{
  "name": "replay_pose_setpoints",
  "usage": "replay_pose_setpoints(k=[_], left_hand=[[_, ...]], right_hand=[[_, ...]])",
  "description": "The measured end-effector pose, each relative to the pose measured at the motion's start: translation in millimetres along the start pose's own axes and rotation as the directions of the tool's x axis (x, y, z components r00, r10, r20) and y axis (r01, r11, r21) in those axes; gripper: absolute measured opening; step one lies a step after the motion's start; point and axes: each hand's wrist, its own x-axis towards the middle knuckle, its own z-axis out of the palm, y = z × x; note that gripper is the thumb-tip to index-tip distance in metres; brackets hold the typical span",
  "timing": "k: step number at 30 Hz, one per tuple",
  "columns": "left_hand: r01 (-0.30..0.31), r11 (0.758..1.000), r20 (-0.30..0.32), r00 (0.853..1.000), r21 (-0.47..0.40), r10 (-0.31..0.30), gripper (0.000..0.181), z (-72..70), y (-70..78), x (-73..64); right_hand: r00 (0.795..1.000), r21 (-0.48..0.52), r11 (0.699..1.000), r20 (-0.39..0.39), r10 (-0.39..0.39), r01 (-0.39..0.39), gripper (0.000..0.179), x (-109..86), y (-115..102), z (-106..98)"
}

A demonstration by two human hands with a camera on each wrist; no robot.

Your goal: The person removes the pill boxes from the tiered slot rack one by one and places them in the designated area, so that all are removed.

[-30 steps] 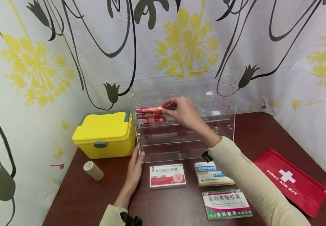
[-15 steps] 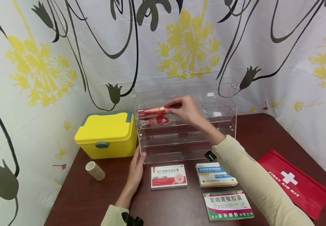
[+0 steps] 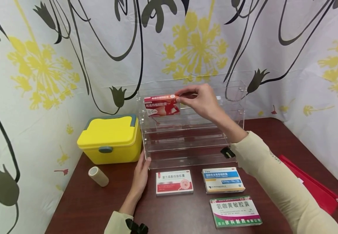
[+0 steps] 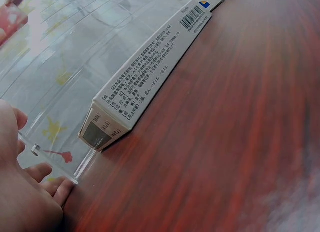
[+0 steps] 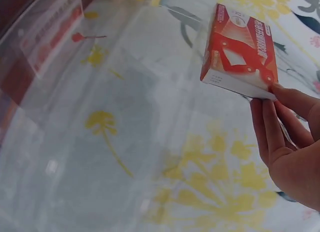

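Up at the left of the clear acrylic rack (image 3: pixel 186 145), my right hand (image 3: pixel 203 100) pinches a red medicine box (image 3: pixel 161 109) by its right end. The box's printed front faces me, raised over the tiers. In the right wrist view, thumb and fingers grip one end of the medicine box (image 5: pixel 242 47), and the rest of it sticks out free. Low on the rack's left side, my left hand (image 3: pixel 139 177) holds the side panel's front corner. The left wrist view shows this hand (image 4: pixel 25 187) with its fingers curled at the clear panel's edge.
In front of the rack lie a red-and-white medicine box (image 3: pixel 174 182), a blue-and-white one (image 3: pixel 223 180) and a green-and-white one (image 3: pixel 235 212). A yellow case (image 3: pixel 109 136) and a beige roll (image 3: pixel 98 176) are at left. A red pouch (image 3: pixel 315 185) lies at right, partly behind my sleeve.
My right hand has lifted the red medicine box up from the rack's tier, moving slightly right. The left hand stays at the rack's side.
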Motion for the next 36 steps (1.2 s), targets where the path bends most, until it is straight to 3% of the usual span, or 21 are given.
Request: replay_pose_setpoints(k=[10, 14, 18, 23, 28, 33, 36], left_hand=[[0.019, 1.000, -0.005, 1.000, -0.007, -0.019, 0.054, -3.6, -7.3, -1.6], [0.023, 1.000, -0.002, 1.000, -0.012, -0.023, 0.054, -3.2, -20.3, 4.1], [0.015, 1.000, -0.012, 1.000, -0.011, -0.015, 0.054, -1.2, -37.9, 13.2], [-0.030, 1.000, -0.030, 0.999, 0.011, 0.030, 0.054, 1.1, -41.5, 18.0], [-0.068, 0.998, -0.037, 0.997, 0.007, 0.068, 0.053, 0.6, -41.5, 20.6], [-0.043, 0.999, -0.022, 0.999, -0.015, 0.043, 0.054, -2.4, -28.4, 15.6], [-0.023, 0.999, -0.010, 1.000, -0.024, 0.023, 0.055, -3.8, -18.7, 12.0]], right_hand=[[0.997, -0.008, 0.999, 0.075, -0.035, 0.035, 0.018, -18.0, -14.3, -4.7], [0.992, -0.018, 1.000, 0.126, 0.004, -0.002, 0.018, -41.9, -5.3, -2.9], [0.980, 0.009, 0.997, 0.187, 0.071, -0.074, 0.016, -78.6, 11.5, 2.2], [0.945, 0.095, 0.973, 0.276, 0.176, -0.209, 0.015, -132.9, 37.2, 14.9], [0.892, 0.134, 0.925, 0.346, 0.291, -0.354, 0.016, -179.7, 55.4, 35.2], [0.834, 0.127, 0.888, 0.423, 0.354, -0.441, 0.018, -211.2, 61.1, 53.6], [0.810, 0.112, 0.884, 0.465, 0.357, -0.453, 0.016, -223.2, 64.2, 61.7]])
